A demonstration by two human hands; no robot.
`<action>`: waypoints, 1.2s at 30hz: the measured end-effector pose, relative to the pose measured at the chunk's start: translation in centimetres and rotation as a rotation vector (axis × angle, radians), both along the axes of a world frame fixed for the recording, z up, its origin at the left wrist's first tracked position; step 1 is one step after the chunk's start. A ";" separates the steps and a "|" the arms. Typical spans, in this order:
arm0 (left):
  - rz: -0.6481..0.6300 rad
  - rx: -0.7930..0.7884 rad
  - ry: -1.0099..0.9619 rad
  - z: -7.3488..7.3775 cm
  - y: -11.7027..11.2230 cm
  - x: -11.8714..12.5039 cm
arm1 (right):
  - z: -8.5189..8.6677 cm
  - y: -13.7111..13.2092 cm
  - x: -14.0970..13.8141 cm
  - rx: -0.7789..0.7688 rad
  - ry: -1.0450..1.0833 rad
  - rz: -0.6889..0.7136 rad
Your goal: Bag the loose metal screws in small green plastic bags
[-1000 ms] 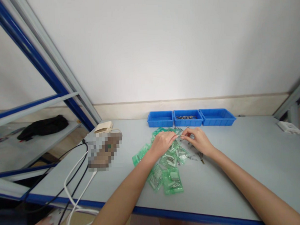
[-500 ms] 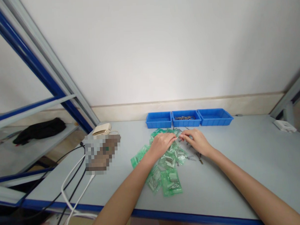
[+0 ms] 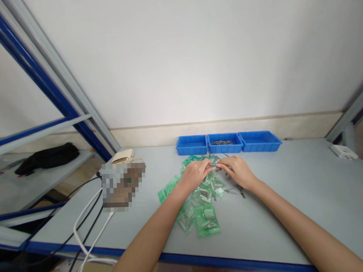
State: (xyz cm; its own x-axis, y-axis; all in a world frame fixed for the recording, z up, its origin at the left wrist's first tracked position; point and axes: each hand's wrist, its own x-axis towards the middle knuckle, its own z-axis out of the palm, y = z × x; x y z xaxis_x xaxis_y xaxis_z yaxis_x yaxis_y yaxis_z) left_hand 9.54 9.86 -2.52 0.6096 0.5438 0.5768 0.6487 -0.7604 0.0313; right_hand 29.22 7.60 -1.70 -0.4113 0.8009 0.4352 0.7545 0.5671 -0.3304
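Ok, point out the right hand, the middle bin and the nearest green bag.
Right hand [image 3: 239, 171], head view: back of the hand.
Middle bin [image 3: 225, 149], head view: front wall.
Nearest green bag [image 3: 209, 232], head view: film near its lower edge.

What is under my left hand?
Green plastic bags holding small pieces show around your left hand: beyond it and to both sides. The hand itself covers whatever lies directly beneath, so I can't tell if bags continue there.

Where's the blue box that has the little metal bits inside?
In the head view, the blue box holding metal bits sits right of centre, between two other blue boxes, beyond the right hand.
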 end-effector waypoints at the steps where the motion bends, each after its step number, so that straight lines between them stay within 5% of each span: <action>1: -0.009 0.005 0.005 0.0 0.0 0.0 | 0.0 0.0 0.0 -0.015 0.005 -0.004; 17: -0.036 -0.016 0.007 0.1 0.0 -0.1 | -0.1 0.0 0.0 -0.038 0.057 -0.071; 36: -0.044 0.013 0.022 0.0 0.0 -0.3 | 0.0 -0.1 -0.2 -0.083 0.110 0.022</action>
